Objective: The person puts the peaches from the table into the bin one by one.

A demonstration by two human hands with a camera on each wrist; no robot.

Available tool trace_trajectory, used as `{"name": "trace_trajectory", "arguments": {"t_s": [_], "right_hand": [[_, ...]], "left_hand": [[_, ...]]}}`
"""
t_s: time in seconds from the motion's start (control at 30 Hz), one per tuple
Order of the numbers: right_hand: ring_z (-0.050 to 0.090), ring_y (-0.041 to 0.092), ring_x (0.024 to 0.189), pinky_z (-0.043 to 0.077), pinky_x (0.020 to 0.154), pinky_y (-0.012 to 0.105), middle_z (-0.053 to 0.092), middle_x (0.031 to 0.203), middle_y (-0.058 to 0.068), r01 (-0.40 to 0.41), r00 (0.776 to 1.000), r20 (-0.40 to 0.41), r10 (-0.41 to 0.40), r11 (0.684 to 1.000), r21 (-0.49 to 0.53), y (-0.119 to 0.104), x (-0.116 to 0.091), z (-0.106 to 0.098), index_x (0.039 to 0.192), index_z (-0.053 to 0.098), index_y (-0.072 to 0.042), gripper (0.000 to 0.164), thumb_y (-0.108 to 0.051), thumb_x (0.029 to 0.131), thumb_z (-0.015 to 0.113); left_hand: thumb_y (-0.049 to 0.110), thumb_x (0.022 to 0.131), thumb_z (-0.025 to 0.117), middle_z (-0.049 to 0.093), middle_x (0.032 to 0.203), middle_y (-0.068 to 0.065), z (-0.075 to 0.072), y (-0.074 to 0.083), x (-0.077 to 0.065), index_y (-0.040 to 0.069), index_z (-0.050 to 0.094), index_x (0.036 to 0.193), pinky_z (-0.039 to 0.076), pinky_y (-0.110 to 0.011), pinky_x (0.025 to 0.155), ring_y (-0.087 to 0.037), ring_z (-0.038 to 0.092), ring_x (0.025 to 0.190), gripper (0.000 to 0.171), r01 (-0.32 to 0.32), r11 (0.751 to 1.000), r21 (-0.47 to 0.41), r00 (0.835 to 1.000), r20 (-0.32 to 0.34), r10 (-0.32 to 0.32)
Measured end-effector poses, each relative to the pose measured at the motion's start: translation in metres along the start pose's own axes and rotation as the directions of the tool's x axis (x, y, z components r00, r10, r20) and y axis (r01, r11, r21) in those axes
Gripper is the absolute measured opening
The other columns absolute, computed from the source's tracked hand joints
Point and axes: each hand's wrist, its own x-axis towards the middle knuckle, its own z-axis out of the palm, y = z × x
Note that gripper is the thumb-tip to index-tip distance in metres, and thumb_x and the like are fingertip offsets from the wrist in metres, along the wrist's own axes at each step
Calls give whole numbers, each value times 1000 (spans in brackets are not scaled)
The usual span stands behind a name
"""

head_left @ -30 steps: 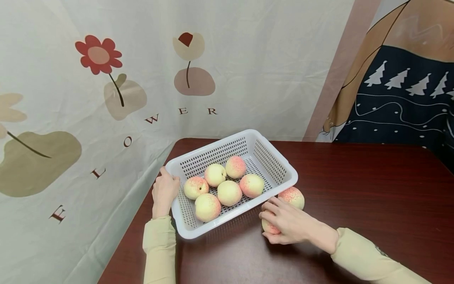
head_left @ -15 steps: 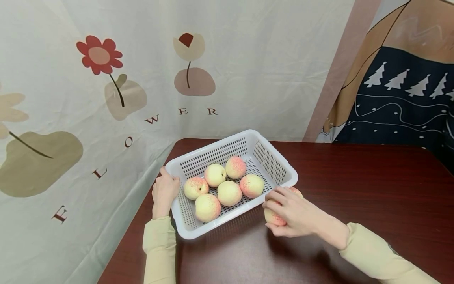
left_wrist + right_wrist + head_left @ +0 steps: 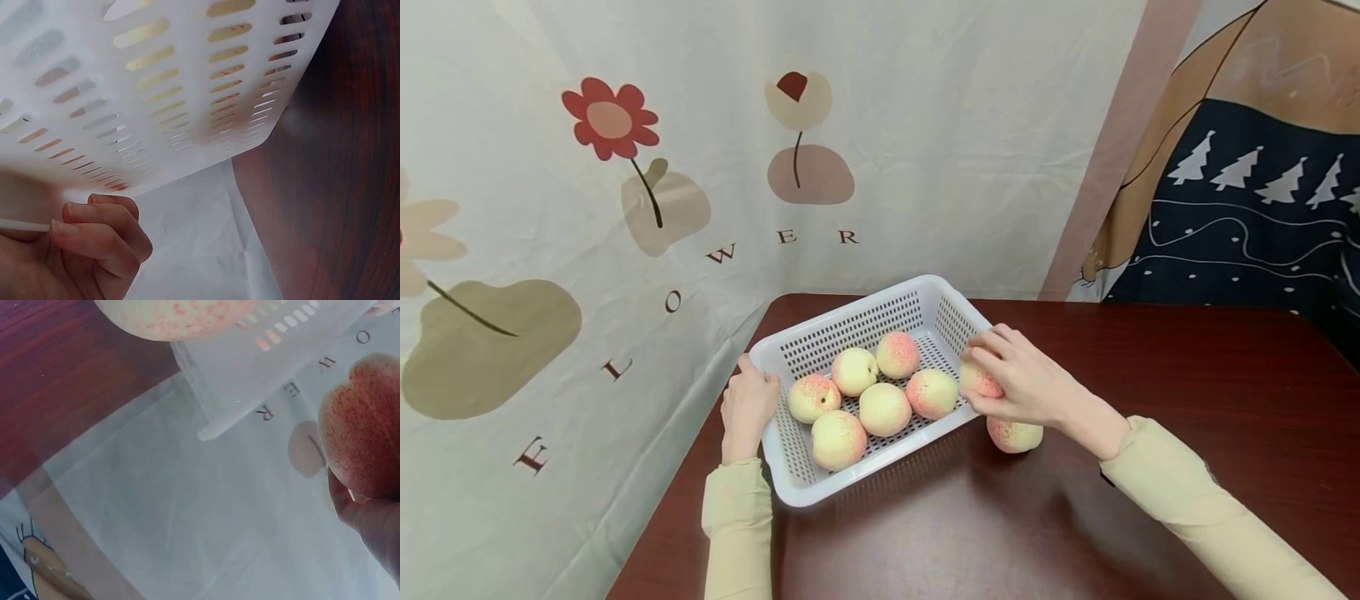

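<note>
My left hand point(image 3: 749, 408) grips the left end of a light grey perforated plastic basket point(image 3: 891, 454); in the left wrist view its fingers point(image 3: 103, 234) curl at the rim. Several yellow and pink peaches, such as this front one point(image 3: 838, 439), lie on the basket's floor. Over the basket's right front corner, my right hand point(image 3: 1026, 379) holds another peach point(image 3: 979, 379) between thumb and fingers. That peach point(image 3: 365, 425) shows redder in the right wrist view. One more peach point(image 3: 1015, 434) sits on the table just outside the basket, below the right hand.
The dark reddish-brown table point(image 3: 1180, 383) extends right and toward the front. A pale printed cloth point(image 3: 955, 167) with flowers and letters hangs behind and to the left. A dark panel with white trees point(image 3: 1247, 225) is at the back right.
My right hand has raised the peach from the table beside the basket up over its right front corner, uncovering the other peach outside. The left hand and basket stay put.
</note>
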Motion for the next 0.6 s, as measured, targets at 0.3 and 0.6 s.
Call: {"name": "trace_trajectory", "arguments": {"t_s": [0.3,0.6], "right_hand": [[49,25,89,40,78,37,60,93,8,-93,991,95,93,996,-5,16,5,15,92,61,-5,31,-29,74,69],[49,26,92,43,81,37,59,97,10,-110,971,213,108,994,-5,25,6,31,98,61,-2,39,-32,76,73]], "left_hand": [[17,89,39,57,99,-37,1,-1,-1,-10,23,136,42,-46,55,-43,59,72,57,-20,1000,0,1000,-9,20],[18,90,38,57,102,-37,0,-1,1,-9,22,137,43,-48,59,-43,59,75,57,-4,1000,-4,1000,-3,4]]}}
